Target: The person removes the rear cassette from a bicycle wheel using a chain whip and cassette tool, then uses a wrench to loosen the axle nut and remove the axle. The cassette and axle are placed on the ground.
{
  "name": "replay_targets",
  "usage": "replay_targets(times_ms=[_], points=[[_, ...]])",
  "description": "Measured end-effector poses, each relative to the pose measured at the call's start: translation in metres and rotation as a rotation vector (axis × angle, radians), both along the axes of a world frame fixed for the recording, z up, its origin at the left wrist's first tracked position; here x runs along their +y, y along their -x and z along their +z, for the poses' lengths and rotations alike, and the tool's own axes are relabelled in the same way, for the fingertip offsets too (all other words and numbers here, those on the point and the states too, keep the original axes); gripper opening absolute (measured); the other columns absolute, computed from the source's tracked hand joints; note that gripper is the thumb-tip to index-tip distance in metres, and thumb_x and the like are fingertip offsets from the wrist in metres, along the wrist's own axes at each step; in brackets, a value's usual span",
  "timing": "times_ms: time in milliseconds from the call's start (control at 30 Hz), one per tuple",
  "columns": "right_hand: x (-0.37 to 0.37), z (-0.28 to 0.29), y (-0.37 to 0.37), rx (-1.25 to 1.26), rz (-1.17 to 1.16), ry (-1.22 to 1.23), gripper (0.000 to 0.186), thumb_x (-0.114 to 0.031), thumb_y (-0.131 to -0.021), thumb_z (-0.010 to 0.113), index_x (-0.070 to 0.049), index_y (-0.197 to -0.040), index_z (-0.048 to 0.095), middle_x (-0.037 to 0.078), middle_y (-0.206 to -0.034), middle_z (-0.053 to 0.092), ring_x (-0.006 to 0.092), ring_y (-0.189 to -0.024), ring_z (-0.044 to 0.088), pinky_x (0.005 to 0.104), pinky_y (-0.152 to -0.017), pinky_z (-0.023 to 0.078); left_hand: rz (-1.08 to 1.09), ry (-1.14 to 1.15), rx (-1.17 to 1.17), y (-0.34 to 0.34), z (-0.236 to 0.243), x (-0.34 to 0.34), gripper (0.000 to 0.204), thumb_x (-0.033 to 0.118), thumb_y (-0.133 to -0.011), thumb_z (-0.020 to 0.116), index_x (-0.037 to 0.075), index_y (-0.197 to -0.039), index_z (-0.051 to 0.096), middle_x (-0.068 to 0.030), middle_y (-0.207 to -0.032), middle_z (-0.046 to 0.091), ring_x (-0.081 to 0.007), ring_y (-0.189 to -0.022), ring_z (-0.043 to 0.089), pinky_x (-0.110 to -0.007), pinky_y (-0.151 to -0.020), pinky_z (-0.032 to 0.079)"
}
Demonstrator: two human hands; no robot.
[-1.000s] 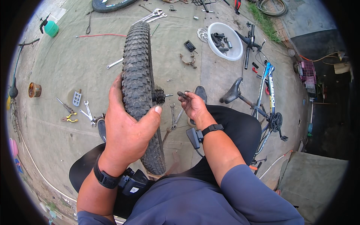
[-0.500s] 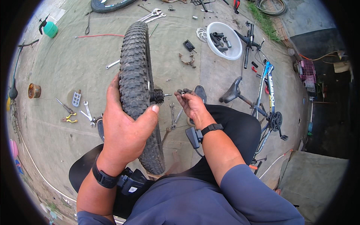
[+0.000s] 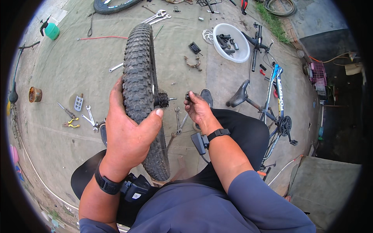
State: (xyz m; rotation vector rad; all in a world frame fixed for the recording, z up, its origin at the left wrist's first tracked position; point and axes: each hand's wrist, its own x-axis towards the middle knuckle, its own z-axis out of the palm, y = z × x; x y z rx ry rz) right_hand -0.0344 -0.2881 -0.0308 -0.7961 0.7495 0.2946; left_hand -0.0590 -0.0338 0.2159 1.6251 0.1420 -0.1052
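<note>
Upright between my legs stands a bicycle wheel [image 3: 138, 70] with a knobbly black tyre. My left hand [image 3: 130, 134] grips the tyre from the near left side, thumb across the tread. From the hub's right side stick out a stack of dark sprockets [image 3: 163, 99] and a thin bare axle [image 3: 173, 98]. My right hand [image 3: 199, 106] is closed in a pinch just right of the axle end, apart from it. Between its dirty fingertips is a small round metal part [image 3: 189, 96], mostly hidden by the fingers.
Right of me lies a blue and white bicycle frame [image 3: 276, 89] with its saddle [image 3: 239, 95]. Ahead is a white basin [image 3: 241, 52] of small parts. Wrenches [image 3: 91, 116], yellow-handled pliers [image 3: 72, 123] and a pedal [image 3: 79, 102] lie at left. More wrenches [image 3: 179, 120] lie behind the wheel.
My right fingers have curled slightly and turned the small round part, which shows less now. My left hand and the wheel have barely moved.
</note>
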Motion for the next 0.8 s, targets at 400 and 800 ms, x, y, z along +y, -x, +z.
replay_targets(times_ms=[400,800], points=[[0.015,0.017,0.002,0.022,0.17,0.119,0.023,-0.01,-0.097,0.071,-0.006,-0.119,0.066,0.004,-0.105,0.071,0.0187,-0.096,0.072,0.0251,-0.069,0.052,-0.017,-0.034,-0.005,-0.001,0.0,0.0,0.085,0.011,-0.085,0.072,-0.01,-0.153,0.026,-0.0162,-0.121,0.063,-0.0175,-0.106,0.063,-0.032,-0.095,0.05],[0.026,0.022,0.002,-0.071,0.277,0.234,0.031,-0.009,-0.097,0.07,-0.002,-0.127,0.064,0.006,-0.109,0.07,0.0192,-0.1,0.071,0.0252,-0.072,0.053,-0.002,0.02,0.007,0.0,0.001,-0.001,0.081,0.007,-0.083,0.074,-0.01,-0.149,0.031,-0.0162,-0.125,0.061,-0.0178,-0.109,0.061,-0.034,-0.098,0.049]])
